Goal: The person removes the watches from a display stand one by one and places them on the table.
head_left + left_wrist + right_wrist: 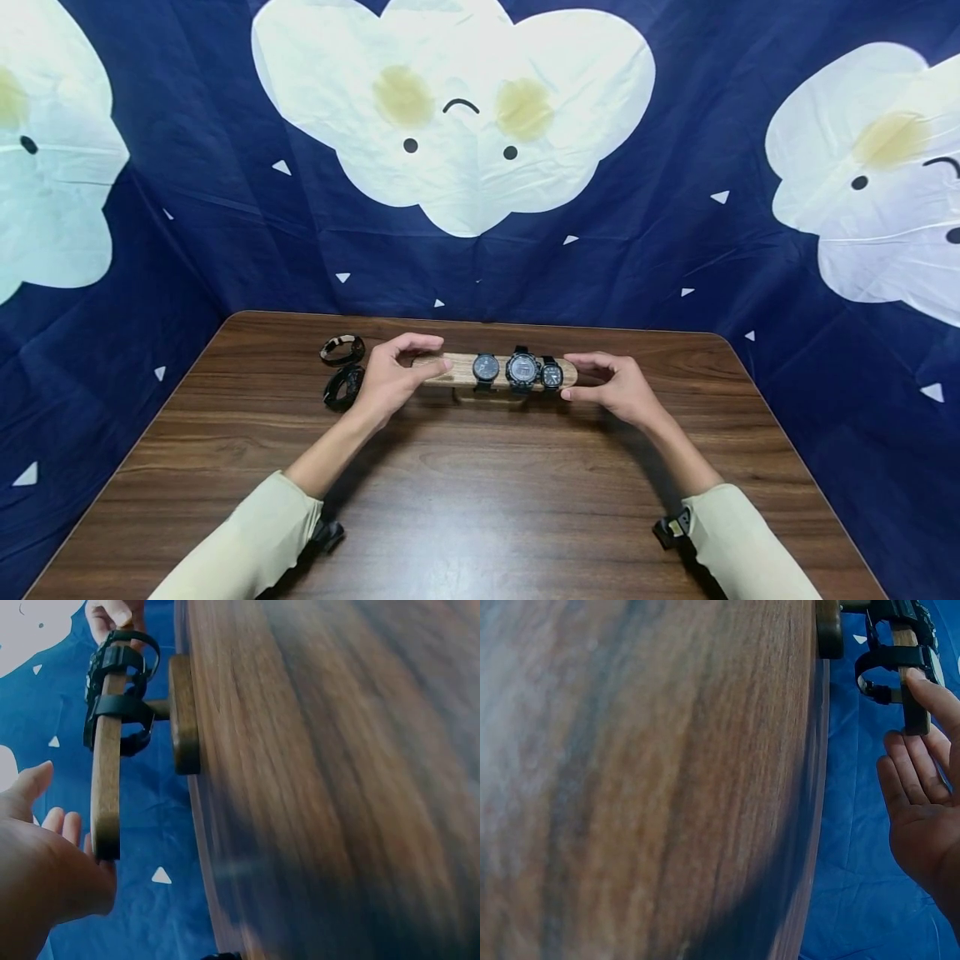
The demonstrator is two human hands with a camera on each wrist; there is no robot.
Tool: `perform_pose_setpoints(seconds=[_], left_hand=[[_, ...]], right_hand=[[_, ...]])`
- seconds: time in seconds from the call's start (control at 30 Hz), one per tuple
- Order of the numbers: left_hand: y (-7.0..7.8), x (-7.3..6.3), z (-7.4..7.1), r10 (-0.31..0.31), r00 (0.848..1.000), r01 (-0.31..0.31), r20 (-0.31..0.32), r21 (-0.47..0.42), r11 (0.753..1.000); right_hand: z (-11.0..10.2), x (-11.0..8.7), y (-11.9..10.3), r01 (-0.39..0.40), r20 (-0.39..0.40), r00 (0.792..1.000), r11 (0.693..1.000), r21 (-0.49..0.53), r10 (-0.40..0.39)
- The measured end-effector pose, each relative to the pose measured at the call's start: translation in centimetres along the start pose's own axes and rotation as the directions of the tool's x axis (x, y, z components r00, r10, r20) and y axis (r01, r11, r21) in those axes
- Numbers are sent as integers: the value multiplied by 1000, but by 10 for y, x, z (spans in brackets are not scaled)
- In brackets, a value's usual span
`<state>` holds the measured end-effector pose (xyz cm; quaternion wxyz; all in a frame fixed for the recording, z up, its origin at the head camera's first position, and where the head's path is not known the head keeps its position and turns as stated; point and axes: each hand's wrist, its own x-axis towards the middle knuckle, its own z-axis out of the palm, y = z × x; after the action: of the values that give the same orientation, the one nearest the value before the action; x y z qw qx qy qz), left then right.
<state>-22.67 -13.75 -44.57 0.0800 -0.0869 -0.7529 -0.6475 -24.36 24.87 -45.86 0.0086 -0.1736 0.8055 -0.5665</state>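
A wooden watch stand (461,371) stands toward the back of the table, with three dark wristwatches strapped along its bar: a round one (486,367), a bulky digital one (522,368) and a squarer one (552,375). My right hand (621,387) pinches the bar's right end; in the right wrist view its thumb (922,684) presses the bar edge beside a strap. At the bare left end is my left hand (387,377). In the left wrist view the left thumb (34,781) is spread away from the bar, and the fingers are partly hidden behind its end.
Two more dark bands lie left of my left hand: a looped band (342,350) at the back and a black watch (343,388) in front of it. The brown wooden table (465,500) reaches a dark blue cloud-print curtain (480,283) behind.
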Motion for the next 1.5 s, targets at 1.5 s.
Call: perform_pose_setpoints(seconds=[1.5], left_hand=[[4, -7, 59, 181, 982, -182, 49, 489, 853]], right_hand=[[0, 0, 1, -6, 2, 1000, 1000, 8, 6]])
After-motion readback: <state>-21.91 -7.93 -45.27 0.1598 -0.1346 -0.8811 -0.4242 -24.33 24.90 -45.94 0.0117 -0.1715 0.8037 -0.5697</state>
